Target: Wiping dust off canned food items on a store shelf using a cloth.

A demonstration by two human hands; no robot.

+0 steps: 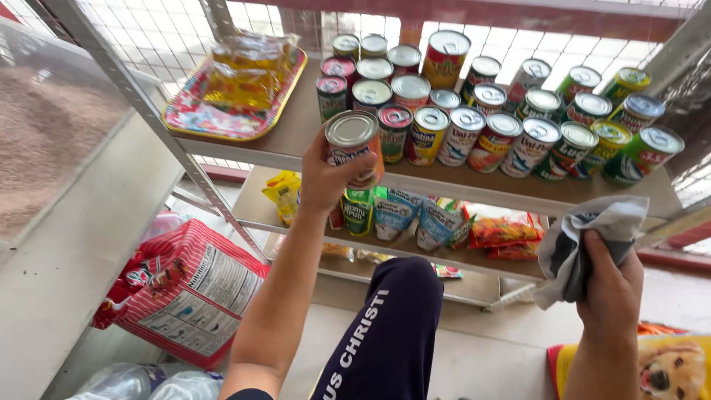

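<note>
Metal shelving unit fills the view: grey slotted uprights, wire-mesh backing, brown shelf boards. Pale floor below, light-coloured counter side at far left. Top shelf carries a dense cluster of cans with mixed red, green and white labels, silver lids up, most leaning back. Left end of that shelf: patterned tray with yellow rim, bags of yellow oil on it. Lower shelf holds upright pouches and flat snack packets. Big red sack leans against the counter on the floor; clear plastic bottles just beside it. Yellow pet-food bag with a dog picture at bottom right. Person's knee in dark trousers is centre frame. Left hand has fingers wrapped around one can, raised at the front edge of the top shelf, just left of the front row. Right hand is clenched on a grey cloth, in front of the shelf's right end, apart from the cans.
</note>
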